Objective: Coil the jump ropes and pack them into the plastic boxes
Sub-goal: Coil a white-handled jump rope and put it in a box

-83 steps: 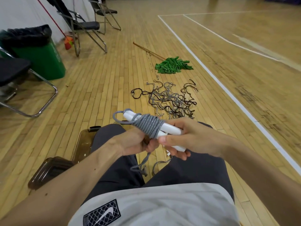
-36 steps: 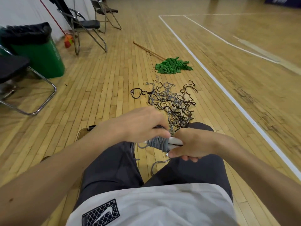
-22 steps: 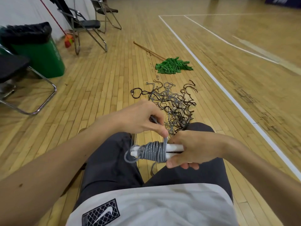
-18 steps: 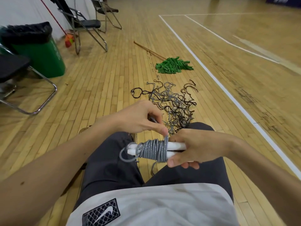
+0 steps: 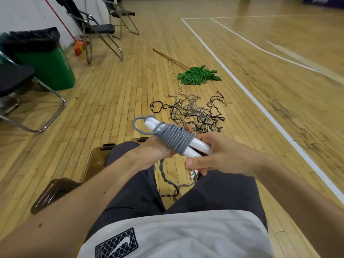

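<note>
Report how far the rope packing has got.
Done: most of one grey rope is wound tightly around its white handles. In hand: the right hand grips the handles while the left hand feeds the loose tail hanging between the knees. Left: finish that tail, box it in a brown plastic box, then tackle the tangled ropes on the floor.

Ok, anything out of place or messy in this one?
Yes. A tangle of ropes sprawls loose on the floor, and a mop lies flat beyond it. The rope in both hands is wound neatly, with a twisted tail hanging uncoiled.
</note>
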Available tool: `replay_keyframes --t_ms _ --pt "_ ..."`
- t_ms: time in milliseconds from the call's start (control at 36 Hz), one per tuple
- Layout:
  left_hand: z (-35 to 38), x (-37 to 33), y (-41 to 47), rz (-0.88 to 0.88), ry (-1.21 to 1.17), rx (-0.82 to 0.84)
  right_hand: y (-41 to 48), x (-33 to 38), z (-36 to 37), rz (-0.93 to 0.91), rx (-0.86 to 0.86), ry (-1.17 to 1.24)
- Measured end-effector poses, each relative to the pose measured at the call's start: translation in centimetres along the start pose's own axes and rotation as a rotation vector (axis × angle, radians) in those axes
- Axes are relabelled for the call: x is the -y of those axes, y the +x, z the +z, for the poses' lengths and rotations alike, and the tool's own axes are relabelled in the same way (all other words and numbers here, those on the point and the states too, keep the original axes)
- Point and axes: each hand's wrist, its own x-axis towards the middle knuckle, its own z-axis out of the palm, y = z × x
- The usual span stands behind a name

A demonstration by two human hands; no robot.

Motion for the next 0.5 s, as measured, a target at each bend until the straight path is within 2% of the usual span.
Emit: replay_keyframes --t_ms 111,250,361,500 --pt "0.4 -0.6 0.3 -0.066 -0.088 -0.074 0.3 0.0 0.4 0.014 -0.071 0.030" --pt "1.8 -2.2 -0.3 -0.060 -0.161 -0.050 0.5 -0.6 0.4 0.025 -0.174 0.125" --pt "2.8 -2.1 -0.3 -0.132 -0.208 -0.080 0.9 -0.9 0.5 0.014 -0.240 0.158" --pt "2.9 -2.0 -0.3 -0.152 -0.194 -0.058 1.4 -1.8 -0.1 0.030 -0.296 0.173"
